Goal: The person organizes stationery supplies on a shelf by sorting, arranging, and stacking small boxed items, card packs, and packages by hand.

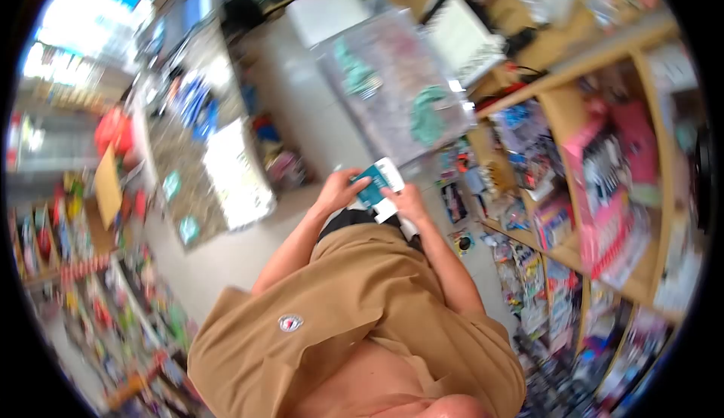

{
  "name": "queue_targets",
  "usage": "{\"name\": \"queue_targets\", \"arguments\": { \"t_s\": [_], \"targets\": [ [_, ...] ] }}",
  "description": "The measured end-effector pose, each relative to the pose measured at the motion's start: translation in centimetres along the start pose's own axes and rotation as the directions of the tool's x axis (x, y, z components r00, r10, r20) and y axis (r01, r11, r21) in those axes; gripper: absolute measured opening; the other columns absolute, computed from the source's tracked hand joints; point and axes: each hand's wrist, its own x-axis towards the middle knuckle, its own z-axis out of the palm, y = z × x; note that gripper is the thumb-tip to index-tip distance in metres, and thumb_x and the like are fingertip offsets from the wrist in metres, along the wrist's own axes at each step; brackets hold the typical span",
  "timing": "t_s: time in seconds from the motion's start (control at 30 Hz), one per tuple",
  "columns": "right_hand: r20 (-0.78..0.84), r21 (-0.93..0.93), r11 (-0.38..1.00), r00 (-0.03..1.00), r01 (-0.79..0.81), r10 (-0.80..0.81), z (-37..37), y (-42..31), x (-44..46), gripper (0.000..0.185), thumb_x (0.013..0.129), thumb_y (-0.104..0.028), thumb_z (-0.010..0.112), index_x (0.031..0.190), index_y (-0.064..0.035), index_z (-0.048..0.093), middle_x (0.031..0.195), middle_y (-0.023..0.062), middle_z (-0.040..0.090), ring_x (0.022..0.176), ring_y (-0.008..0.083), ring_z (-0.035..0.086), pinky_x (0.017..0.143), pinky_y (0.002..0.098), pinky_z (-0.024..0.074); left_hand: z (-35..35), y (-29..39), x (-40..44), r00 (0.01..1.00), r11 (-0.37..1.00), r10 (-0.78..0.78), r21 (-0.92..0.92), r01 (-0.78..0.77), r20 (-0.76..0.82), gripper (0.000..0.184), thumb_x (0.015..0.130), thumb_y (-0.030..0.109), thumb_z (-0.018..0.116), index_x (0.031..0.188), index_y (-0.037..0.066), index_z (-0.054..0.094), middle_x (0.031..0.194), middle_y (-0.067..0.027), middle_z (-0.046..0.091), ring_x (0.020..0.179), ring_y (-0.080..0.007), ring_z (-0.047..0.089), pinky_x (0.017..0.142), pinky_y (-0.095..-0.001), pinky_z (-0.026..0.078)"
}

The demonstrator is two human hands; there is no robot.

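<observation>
Card (369,183), flat and teal-and-white, is lying between left hand (342,189) and right hand (408,202), both pinching opposite sides, neither being nearer; its long axis is staying unclear.

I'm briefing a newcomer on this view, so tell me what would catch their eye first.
Probably the tan shirt, which fills the lower middle. Just above it, the left hand and right hand hold a flat teal-and-white item, its print too blurred to read. Towards the edges, a bright red bundle stands out at the left and pink items on the wooden shelves at the right.
</observation>
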Motion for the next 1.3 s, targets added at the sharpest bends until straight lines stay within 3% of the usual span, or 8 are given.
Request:
{"name": "queue_targets", "arguments": {
  "t_s": [0.2,0.27,0.63,0.93,1.17,1.23,1.27,1.3],
  "targets": [
    [0.364,0.110,0.994,0.931,-0.017,-0.024,1.6,0.1,1.6,0.029,0.097,-0.026,0.072,0.101,0.0030,0.076,0.088,0.0023,0.075,0.076,0.0088,0.065,0.070,0.0307,0.0542,1.6,-5.7,-2.8,0.927,0.788,-0.355,-0.496,0.366,0.120,0.030,0.102,0.029,0.067,0.113,0.001,0.072,0.087,-0.0039,0.072,0.073,-0.0126,0.064,0.067,-0.0331,0.053],
    [0.474,0.105,0.991,0.881,-0.080,0.021,2.9,0.7,2.4,0.032,0.098,-0.027,0.072,0.109,0.0031,0.074,0.097,0.0019,0.074,0.084,0.0082,0.065,0.077,0.0281,0.0532,1.9,-6.4,-4.7,0.850,0.492,-0.501,-0.756,0.433,0.161,0.034,0.103,0.027,0.066,0.120,-0.003,0.067,0.097,-0.0064,0.073,0.079,-0.0147,0.068,0.074,-0.0326,0.058],
    [0.823,0.241,0.934,0.565,-0.262,-0.054,9.7,1.0,7.3,0.029,0.102,-0.027,0.068,0.108,0.0015,0.072,0.095,-0.0011,0.072,0.083,0.0075,0.063,0.077,0.0259,0.0520,3.5,-13.2,-9.6,0.896,-0.058,-0.418,-0.989,0.137,0.149,0.039,0.109,0.034,0.051,0.133,0.004,0.057,0.124,-0.0095,0.069,0.111,-0.0226,0.069,0.100,-0.0412,0.057],
    [0.844,0.243,0.898,0.537,-0.366,-0.010,11.7,2.0,9.8,0.028,0.102,-0.028,0.069,0.108,-0.0011,0.073,0.095,-0.0012,0.072,0.082,0.0064,0.064,0.077,0.0264,0.0525,-0.2,-14.2,-9.6,0.880,0.113,-0.474,-0.988,0.107,0.042,0.048,0.110,0.042,0.045,0.139,0.005,0.054,0.132,-0.0102,0.066,0.122,-0.0230,0.064,0.108,-0.0405,0.050],
    [0.762,0.175,0.906,0.636,-0.385,0.123,11.1,1.9,11.2,0.025,0.100,-0.028,0.071,0.102,-0.0035,0.072,0.090,-0.0011,0.071,0.076,0.0062,0.063,0.069,0.0253,0.0514,-0.2,-11.7,-6.5,0.886,-0.220,-0.446,-0.975,0.030,0.128,0.043,0.110,0.040,0.045,0.134,0.005,0.054,0.122,-0.0099,0.068,0.105,-0.0209,0.070,0.095,-0.0394,0.058],
    [0.706,0.038,0.957,0.686,-0.286,0.177,10.1,0.5,12.1,0.028,0.097,-0.031,0.074,0.097,-0.0030,0.074,0.089,0.0010,0.072,0.077,0.0078,0.064,0.071,0.0270,0.0515,0.4,-13.7,-6.1,0.791,0.026,-0.606,-0.991,0.132,0.089,0.037,0.110,0.036,0.051,0.130,0.006,0.060,0.119,-0.0073,0.069,0.095,-0.0187,0.071,0.090,-0.0340,0.057],
    [0.638,-0.162,0.985,0.754,-0.065,0.154,9.6,1.1,12.9,0.030,0.095,-0.030,0.076,0.095,-0.0001,0.074,0.086,0.0011,0.071,0.077,0.0072,0.062,0.070,0.0285,0.0501,0.2,-14.8,-6.3,0.722,0.463,-0.684,-0.828,0.316,-0.107,0.022,0.105,0.022,0.061,0.120,0.006,0.066,0.114,-0.0086,0.069,0.093,-0.0206,0.069,0.086,-0.0324,0.055],
    [0.600,-0.195,0.979,0.797,0.063,0.068,9.5,2.3,13.7,0.031,0.092,-0.027,0.076,0.096,0.0035,0.073,0.084,0.0029,0.071,0.076,0.0087,0.062,0.070,0.0312,0.0505,-0.4,-14.4,-6.6,0.719,0.465,-0.686,-0.828,0.315,-0.111,0.022,0.105,0.022,0.061,0.120,0.006,0.066,0.114,-0.0086,0.069,0.093,-0.0206,0.069,0.086,-0.0324,0.055]
  ]
}}
